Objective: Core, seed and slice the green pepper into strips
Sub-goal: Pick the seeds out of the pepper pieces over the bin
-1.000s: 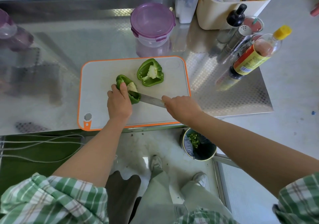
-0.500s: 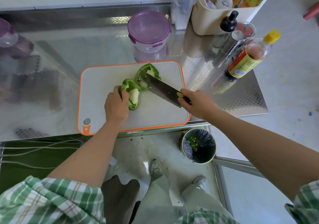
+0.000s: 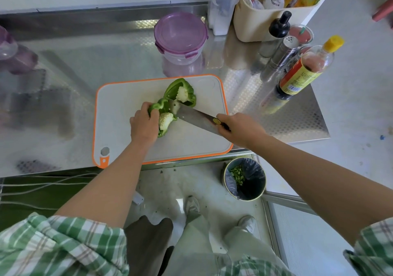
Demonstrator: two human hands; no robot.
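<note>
1. Since a second ago the kitchen knife (image 3: pixel 195 119) has turned: it was edge-on low by the near pepper half, and now its broad flat faces up, with the tip reaching in between the two halves.
2. The right hand (image 3: pixel 240 130) is wrapped firmly round the knife handle at the right side of the cutting board (image 3: pixel 119 109).
3. The left hand (image 3: pixel 143 126) clamps the near pepper half (image 3: pixel 158 106), fingers curled over its green skin, holding it down on the board's middle.
4. That half lies cut side towards the blade, its pale seed core (image 3: pixel 165 120) still attached and just beside the steel (touching or not, I cannot tell).
5. The far pepper half (image 3: pixel 188 99) lies cut side up behind the knife tip, towards the board's back edge, its own white core showing.
6. The white, orange-rimmed board sits at the front edge of the steel table (image 3: pixel 85 58).
7. Behind it stands a purple-lidded container (image 3: pixel 180 34); to the right, a yellow-capped sauce bottle (image 3: pixel 302 73).
8. On the floor below the table edge, a lined bin (image 3: pixel 253 182) holds chopped green bits.
</note>
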